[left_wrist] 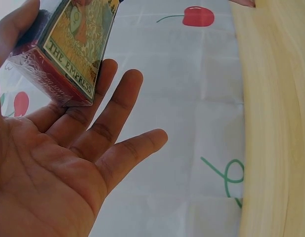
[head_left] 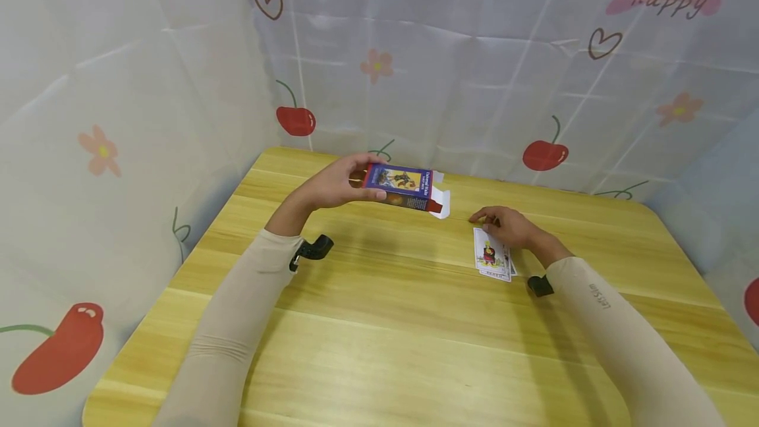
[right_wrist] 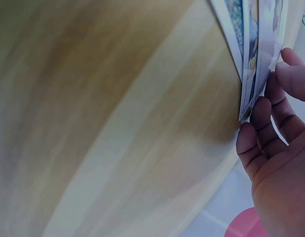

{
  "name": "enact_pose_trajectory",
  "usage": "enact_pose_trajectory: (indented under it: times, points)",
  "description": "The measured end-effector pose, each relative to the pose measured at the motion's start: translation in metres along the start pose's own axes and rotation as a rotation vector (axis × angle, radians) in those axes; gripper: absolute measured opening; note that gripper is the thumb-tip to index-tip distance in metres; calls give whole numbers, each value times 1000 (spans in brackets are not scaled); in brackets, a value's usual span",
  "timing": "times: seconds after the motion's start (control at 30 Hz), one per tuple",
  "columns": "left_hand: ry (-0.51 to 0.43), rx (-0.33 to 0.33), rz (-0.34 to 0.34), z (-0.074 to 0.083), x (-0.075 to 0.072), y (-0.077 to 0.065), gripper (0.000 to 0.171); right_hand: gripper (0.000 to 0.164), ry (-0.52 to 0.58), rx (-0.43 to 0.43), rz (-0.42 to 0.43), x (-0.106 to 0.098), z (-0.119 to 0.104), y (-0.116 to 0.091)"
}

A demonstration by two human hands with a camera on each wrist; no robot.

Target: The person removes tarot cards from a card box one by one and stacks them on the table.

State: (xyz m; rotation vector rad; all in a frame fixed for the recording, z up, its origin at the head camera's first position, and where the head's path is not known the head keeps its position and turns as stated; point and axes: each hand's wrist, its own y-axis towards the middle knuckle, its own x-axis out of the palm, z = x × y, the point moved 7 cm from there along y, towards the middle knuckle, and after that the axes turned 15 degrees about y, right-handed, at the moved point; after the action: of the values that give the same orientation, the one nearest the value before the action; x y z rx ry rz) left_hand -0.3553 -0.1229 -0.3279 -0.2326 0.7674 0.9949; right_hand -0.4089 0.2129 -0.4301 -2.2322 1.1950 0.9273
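Left hand (head_left: pixel 338 183), near the middle of the frame, is parted only to the width of a card box (head_left: pixel 398 182) and grips its left end between thumb and fingers. In the left wrist view at least 2 fingers stretch out clear of the box, whose face there reads "THE EMPRESS". The box is held above the surface (head_left: pixel 367 354), tilted, with a blue-bordered picture face up and a white flap (head_left: pixel 441 203) unfolded at its right end. Whether anything is inside cannot be told.

Right of the middle, the right hand (head_left: pixel 508 226) has its fingers bent at the upper edge of a few cards (head_left: pixel 491 256), pinching them with the thumb over the face; 1 finger points out to the left, past them. The cards overlap slightly out of line, the top 1 showing a figure in red and yellow. They are low over the surface, well apart from the box; whether they lie fully flat cannot be told.

Both arms wear beige sleeves (head_left: pixel 234 312), with a black device at each wrist. Behind, across the top of the frame, hangs a white sheet (head_left: pixel 439 78) printed with cherries, flowers, hearts and "happy".
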Motion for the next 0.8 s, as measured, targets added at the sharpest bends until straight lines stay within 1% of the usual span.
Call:
enact_pose_trajectory:
  times: [0.23, 0.33, 0.4, 0.47, 0.57, 0.67, 0.73, 0.8]
  points:
    - [-6, 1, -5, 1, -1, -1, 65, 30, -12, 15, -6, 1, -1, 1]
    - [-3, -4, -7, 0, -1, -1, 65, 29, -30, -1, 5, 0, -8, 1]
    - [0, -5, -9, 0, -1, -1, 66, 29, -33, -8, 24, -3, -17, 2]
    - [8, -6, -9, 0, -1, 0, 66, 30, -21, -30, 67, -9, -33, 3]
    - [11, -7, -7, -1, -2, 1, 66, 28, 60, -79, 148, -22, -64, 4]
    - [9, -16, -6, -2, -2, 1, 65, 26, 205, -163, 230, -37, -100, 4]
    - [0, -20, -8, -2, -3, 1, 64, 25, 321, -225, 257, -43, -123, 2]
    - [-5, -25, -9, -2, -3, 0, 64, 22, 415, -271, 264, -44, -143, 0]
